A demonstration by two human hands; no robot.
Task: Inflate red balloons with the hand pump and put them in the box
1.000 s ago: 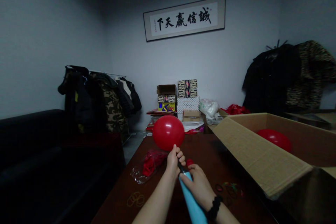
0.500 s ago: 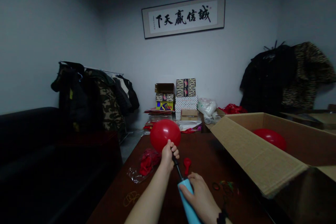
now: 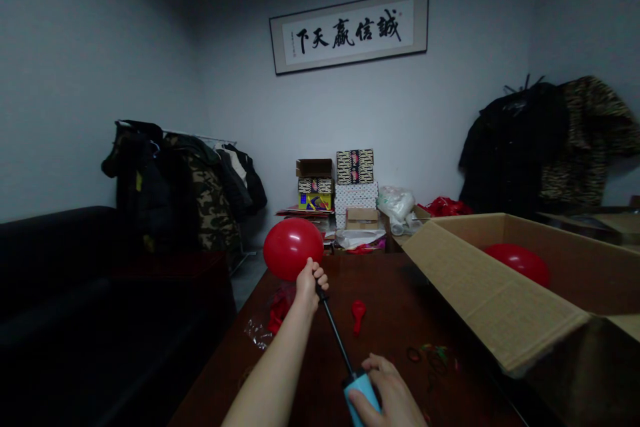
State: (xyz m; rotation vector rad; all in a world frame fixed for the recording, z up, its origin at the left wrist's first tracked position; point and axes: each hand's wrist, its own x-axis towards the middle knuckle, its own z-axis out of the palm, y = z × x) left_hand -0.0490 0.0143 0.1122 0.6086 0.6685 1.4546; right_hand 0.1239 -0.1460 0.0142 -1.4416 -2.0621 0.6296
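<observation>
My left hand (image 3: 310, 281) is closed round the neck of an inflated red balloon (image 3: 293, 248), where it meets the black tip end of a balloon pump. The pump's thin metal rod (image 3: 339, 339) runs down from that hand, drawn well out of the light blue pump barrel (image 3: 363, 400). Around the barrel, at the bottom of the view, my right hand (image 3: 387, 393) is wrapped. A flat red balloon (image 3: 358, 315) lies on the table right of the rod. Partly hidden behind my left forearm is a clear plastic bag with red balloons (image 3: 279, 312).
On the right, an open cardboard box (image 3: 493, 293) holds another inflated red balloon (image 3: 520, 263). Small bands (image 3: 433, 355) lie on the brown table (image 3: 395, 293) near it. Stacked boxes (image 3: 356, 187) stand at the back, and a black sofa (image 3: 100, 307) is on the left.
My left hand and the balloon have moved left and slightly up. My right hand has gone down with the blue barrel, and more of the rod now shows.
</observation>
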